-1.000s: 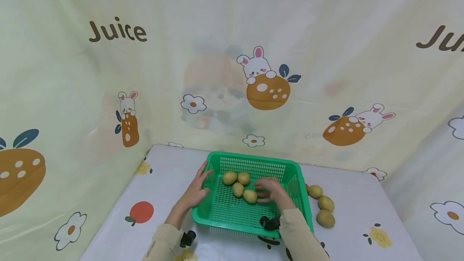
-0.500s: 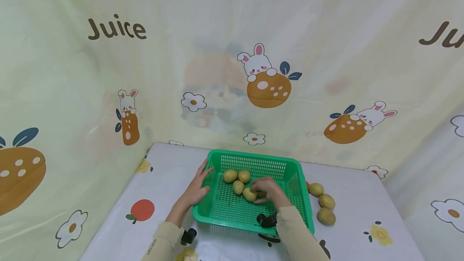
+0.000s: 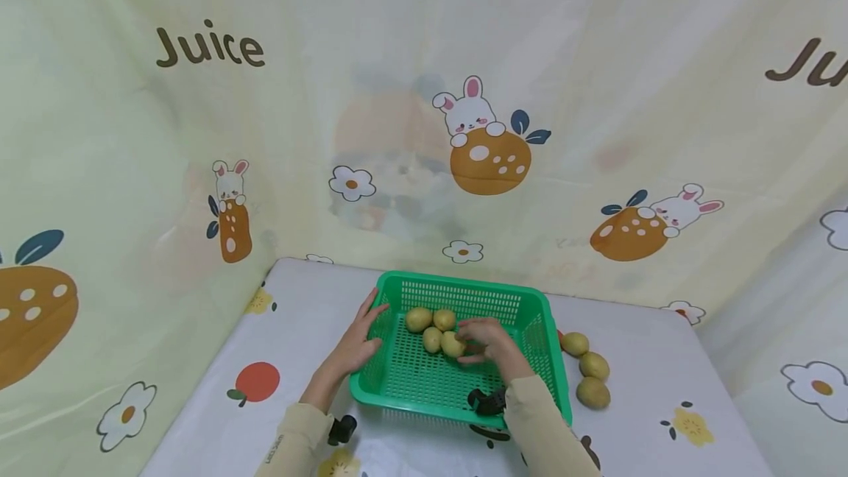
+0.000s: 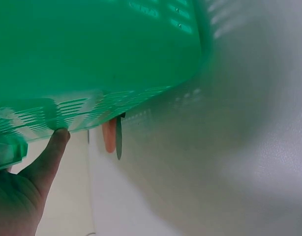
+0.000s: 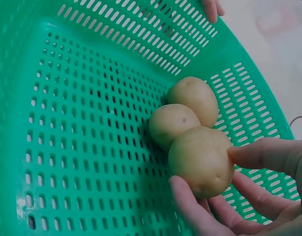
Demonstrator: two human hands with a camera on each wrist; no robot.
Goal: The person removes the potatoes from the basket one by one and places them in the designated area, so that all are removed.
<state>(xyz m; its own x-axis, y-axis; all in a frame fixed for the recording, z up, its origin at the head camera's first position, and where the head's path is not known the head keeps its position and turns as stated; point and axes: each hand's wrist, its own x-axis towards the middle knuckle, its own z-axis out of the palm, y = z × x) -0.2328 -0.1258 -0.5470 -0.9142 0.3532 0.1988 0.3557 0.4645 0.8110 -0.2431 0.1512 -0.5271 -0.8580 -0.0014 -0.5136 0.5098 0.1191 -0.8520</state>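
Note:
Several potatoes lie in a green plastic basket [image 3: 424,412]. My right hand [image 3: 492,344] reaches into the basket and holds the nearest potato [image 5: 202,160], thumb on one side and fingertips on the other. That potato touches a smaller potato [image 5: 174,124], and a further potato [image 5: 194,98] is behind it. In the head view, another potato [image 3: 419,319] lies at the group's left. My left hand [image 3: 354,343] rests on the basket's left rim with fingers spread. One of its fingers [image 4: 55,147] touches the basket's side in the left wrist view; the others are mostly hidden there.
Three potatoes [image 3: 594,366] lie in a row on the white patterned tablecloth [image 3: 636,389], just right of the basket. A printed curtain [image 3: 397,131] hangs behind and beside the table. Black wrist devices [image 3: 486,402] sit at both sleeves.
My right hand has moved from beside the nearest potato onto it and now holds it, and the potato has shifted slightly toward the others. My left hand stays on the rim.

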